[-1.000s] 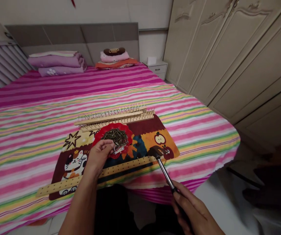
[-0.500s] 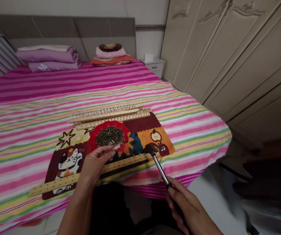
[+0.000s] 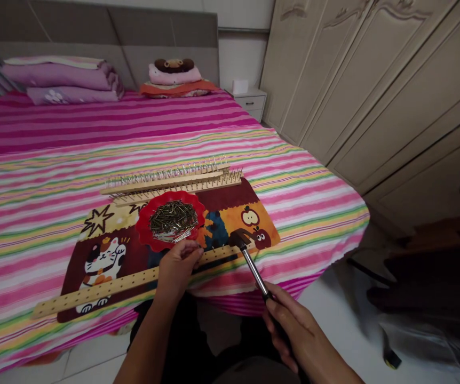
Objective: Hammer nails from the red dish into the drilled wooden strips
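Observation:
My right hand (image 3: 290,325) is wrapped around the dark grip of a hammer (image 3: 257,271). Its dark head rests at the right end of a pale wooden strip (image 3: 94,292) with rows of small holes. Over this strip, just below the bowl, my left hand (image 3: 181,265) is closed in a pinch; the nail between its fingertips barely shows. A red scalloped bowl (image 3: 144,226) full of nails (image 3: 174,217) sits beyond my left hand. A few small nails stand in the strip near the hammer head.
Behind the bowl lie wooden strips (image 3: 166,184) bristling with upright nails. A patterned mat (image 3: 222,200) lies under the work on a striped bed (image 3: 306,202). Folded bedding (image 3: 62,77) is stacked by the headboard; a wardrobe (image 3: 354,80) stands at the right.
My left hand has left the nail bowl and moved right and toward me, over the holed strip. My right hand keeps hold of the hammer. The view has tilted down slightly.

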Tool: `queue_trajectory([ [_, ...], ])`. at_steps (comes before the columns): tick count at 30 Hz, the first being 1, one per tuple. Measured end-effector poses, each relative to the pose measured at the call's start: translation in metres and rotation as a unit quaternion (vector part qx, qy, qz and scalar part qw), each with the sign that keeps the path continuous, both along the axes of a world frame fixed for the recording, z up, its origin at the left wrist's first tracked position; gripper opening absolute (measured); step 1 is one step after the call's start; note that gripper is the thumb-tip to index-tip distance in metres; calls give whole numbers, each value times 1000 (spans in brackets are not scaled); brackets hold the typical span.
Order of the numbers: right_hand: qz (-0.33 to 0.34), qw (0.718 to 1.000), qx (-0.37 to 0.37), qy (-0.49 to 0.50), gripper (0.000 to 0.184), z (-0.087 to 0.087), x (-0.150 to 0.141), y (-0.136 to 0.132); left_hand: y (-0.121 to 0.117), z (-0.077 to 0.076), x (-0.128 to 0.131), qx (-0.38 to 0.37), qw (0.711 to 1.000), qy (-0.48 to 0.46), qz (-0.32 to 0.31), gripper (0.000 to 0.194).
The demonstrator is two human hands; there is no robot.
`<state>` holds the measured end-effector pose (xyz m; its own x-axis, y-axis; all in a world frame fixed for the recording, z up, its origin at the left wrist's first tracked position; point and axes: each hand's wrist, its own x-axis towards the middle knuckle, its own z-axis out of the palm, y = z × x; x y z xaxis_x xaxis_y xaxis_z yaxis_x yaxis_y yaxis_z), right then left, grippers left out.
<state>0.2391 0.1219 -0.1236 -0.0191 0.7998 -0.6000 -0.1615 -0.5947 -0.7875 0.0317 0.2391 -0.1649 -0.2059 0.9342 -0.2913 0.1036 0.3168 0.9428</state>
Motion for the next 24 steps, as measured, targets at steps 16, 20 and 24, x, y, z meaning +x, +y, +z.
queue_trajectory([
  [16,20,1000,-6,-9,56,2,-1,-2,-4,-11,-1,101,971,205,-71,18],
  [20,54,998,2,-9,49,6,-5,0,-6,-14,-2,134,962,223,-85,17],
  [24,84,996,3,-4,41,12,-14,4,-7,-15,-1,148,957,235,-89,15],
])
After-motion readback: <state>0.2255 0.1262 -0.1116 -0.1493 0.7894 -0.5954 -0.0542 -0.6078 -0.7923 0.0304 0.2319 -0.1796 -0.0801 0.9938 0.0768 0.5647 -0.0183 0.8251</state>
